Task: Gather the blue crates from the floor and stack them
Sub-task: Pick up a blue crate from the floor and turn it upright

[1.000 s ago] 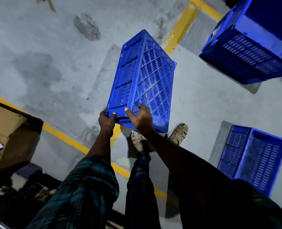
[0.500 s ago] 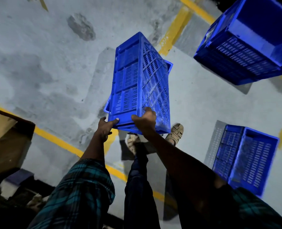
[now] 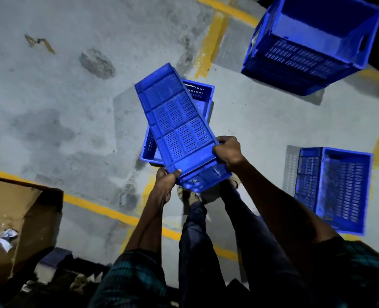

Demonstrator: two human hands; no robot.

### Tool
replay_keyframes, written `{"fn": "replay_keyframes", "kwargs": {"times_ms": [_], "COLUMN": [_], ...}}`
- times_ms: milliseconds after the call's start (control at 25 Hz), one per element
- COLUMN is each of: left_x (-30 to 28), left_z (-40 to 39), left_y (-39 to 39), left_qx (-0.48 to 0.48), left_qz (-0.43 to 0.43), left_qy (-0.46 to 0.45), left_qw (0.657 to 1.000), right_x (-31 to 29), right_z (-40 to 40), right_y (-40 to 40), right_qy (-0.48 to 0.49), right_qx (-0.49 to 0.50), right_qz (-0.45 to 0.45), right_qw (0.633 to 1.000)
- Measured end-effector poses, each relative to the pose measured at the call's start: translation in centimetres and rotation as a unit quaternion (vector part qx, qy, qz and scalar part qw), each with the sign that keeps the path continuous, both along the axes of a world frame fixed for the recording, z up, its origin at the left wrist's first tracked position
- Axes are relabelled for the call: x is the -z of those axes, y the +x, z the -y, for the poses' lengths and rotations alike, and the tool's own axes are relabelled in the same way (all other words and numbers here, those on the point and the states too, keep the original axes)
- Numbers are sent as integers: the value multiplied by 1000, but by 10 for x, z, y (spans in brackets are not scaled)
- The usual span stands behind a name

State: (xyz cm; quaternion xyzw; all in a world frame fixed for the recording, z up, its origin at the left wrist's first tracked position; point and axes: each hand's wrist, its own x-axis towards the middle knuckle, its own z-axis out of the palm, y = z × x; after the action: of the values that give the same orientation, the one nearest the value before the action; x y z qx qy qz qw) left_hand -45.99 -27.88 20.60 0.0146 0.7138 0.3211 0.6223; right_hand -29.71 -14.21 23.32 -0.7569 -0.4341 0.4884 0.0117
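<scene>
A blue crate (image 3: 177, 127) is held off the floor in front of the person, tipped so that its slotted side wall faces up and its far end points away. The left hand (image 3: 165, 182) grips the near lower corner, fingers curled round the rim. The right hand (image 3: 228, 150) grips the near right edge, fingers wrapped over it. Just behind and partly under it, another blue crate (image 3: 200, 95) shows its rim and slotted wall. Two more blue crates sit on the grey floor (image 3: 51, 96): a deep one (image 3: 310, 50) at the far right, and one (image 3: 337, 187) lying to the right. Yellow lines (image 3: 108, 211) cross the floor. A cardboard box (image 3: 22, 218) stands to the left.
</scene>
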Motion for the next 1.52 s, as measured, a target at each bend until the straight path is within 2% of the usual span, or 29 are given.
{"fn": "replay_keyframes", "kwargs": {"times_ms": [160, 320, 440, 560, 680, 840, 920, 1080, 1200, 1360, 1520], "left_x": [-58, -105, -133, -147, -163, -198, -219, -259, -277, -299, -317], "left_z": [-11, -41, -62, -76, -96, -136, -161, -211, -247, -283, -325], "left_y": [29, 61, 87, 112, 144, 189, 213, 267, 304, 349, 374], "left_qx": [-22, -19, 5, 1, -14, -67, -102, -181, -218, -199, -118], "left_qz": [-4, -25, -39, -38, -34, -31, -25, 6, 34, 103, 169], "left_qy": [-9, -17, -24, -31, -36, -26, -18, 8, 15, 39, 113], "left_qw": [1000, 999, 999, 999, 999, 997, 994, 983, 975, 974, 972], "right_x": [-55, -86, -98, -104, -105, -112, -123, -158, -176, -196, -213], "right_z": [-22, -19, 9, 53, 83, 76, 58, 11, -13, -46, -92], "right_y": [28, 68, 94, 109, 131, 157, 176, 226, 260, 308, 331], "right_qy": [-22, -5, 46, 136, 204, 109, 102, 212, 255, 284, 355], "right_qx": [-8, 125, 204, 237, 189, 147, 105, 84, 79, 2, 50], "right_qz": [-32, -110, -144, -108, -24, -111, -109, -53, -52, 4, 88], "right_qw": [999, 986, 967, 956, 960, 977, 983, 972, 962, 959, 929]}}
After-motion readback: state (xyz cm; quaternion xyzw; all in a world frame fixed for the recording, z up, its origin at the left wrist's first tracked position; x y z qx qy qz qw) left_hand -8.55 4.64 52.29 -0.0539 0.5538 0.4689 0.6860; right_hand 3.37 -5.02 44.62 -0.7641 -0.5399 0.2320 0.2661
